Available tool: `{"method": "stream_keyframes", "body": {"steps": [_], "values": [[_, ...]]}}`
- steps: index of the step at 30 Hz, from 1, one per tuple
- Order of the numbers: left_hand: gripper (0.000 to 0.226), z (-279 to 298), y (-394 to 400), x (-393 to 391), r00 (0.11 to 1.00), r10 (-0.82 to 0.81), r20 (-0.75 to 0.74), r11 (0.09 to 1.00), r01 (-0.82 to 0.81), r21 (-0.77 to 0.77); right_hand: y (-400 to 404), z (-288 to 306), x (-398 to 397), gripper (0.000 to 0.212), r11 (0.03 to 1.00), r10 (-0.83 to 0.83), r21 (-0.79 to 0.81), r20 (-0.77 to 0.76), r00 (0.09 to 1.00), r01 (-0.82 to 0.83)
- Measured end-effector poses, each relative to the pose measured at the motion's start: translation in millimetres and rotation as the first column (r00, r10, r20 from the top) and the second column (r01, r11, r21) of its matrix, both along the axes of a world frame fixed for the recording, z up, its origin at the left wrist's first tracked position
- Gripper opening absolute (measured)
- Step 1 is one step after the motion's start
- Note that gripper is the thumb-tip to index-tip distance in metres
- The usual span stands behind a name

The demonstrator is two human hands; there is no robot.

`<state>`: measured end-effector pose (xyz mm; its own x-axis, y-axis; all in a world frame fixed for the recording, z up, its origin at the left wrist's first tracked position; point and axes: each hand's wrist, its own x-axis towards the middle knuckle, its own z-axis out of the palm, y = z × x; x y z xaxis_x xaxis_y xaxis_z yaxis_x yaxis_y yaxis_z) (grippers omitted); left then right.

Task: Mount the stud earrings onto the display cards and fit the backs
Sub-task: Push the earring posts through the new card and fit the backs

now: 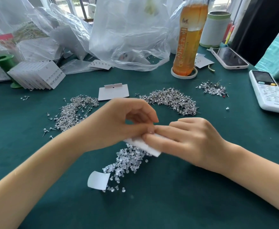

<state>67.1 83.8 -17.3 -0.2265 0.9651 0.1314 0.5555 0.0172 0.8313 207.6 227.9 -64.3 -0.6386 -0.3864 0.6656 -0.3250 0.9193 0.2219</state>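
While the right hand [190,139] grips the white display card [145,145] above the clear backs [127,162], the left hand [124,121] pinches at its top edge.

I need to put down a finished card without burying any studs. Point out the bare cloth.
Bare green cloth lies nearest you between the forearms, below the clear backs. Another patch sits right of the hands, between the right stud pile and the white remote. The far edge is crowded with plastic bags, stacked cards and a bottle.
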Motion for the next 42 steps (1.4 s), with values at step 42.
{"method": "stream_keyframes", "body": {"steps": [42], "values": [[0.070,-30.7,-4.7,0.4,0.739,0.245,-0.628,0.969,-0.213,0.128,60.8,2.2,-6.7,0.004,0.624,-0.408,-0.473,0.482,0.775,0.622]]}}
